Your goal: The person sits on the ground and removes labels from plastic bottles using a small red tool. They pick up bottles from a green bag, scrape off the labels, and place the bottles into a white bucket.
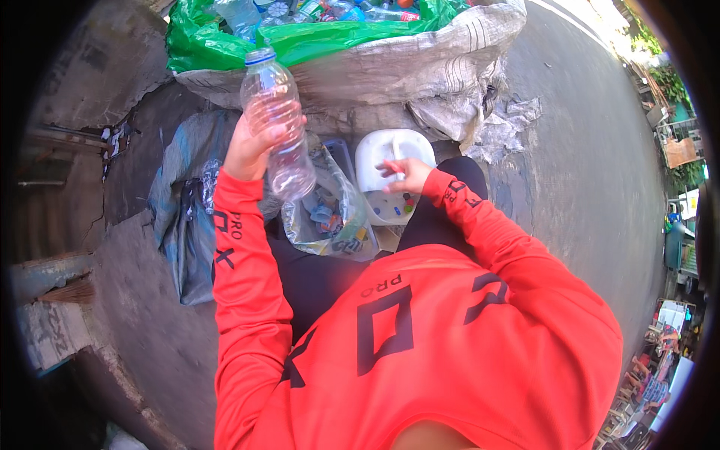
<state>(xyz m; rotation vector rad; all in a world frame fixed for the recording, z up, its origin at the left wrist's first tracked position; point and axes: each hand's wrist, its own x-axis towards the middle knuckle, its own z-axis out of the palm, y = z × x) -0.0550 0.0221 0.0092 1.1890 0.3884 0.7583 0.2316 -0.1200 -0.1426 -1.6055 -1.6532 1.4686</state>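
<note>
My left hand (pixel 259 142) is wrapped round a clear ribbed plastic bottle (pixel 279 97), held up and slightly tilted. The bottle has a blue ring at its neck. My right hand (pixel 407 175) hovers over a cut-open white plastic jug (pixel 370 154), fingers apart and pointing left. Nothing shows clearly between those fingers. Several small coloured caps (pixel 405 204) lie inside the jug. Between my knees, below the bottle, stands a clear plastic bag (pixel 304 232) with blue and orange bits in it.
Ahead is a large whitish woven sack (pixel 360 71) with a green liner (pixel 210 45), full of plastic bottles (pixel 337 11). A grey-blue sheet (pixel 187 247) lies on the concrete ground to my left. Crumpled white sacking (pixel 510 124) spreads right of the sack. Assorted clutter (pixel 660 360) lines the far right.
</note>
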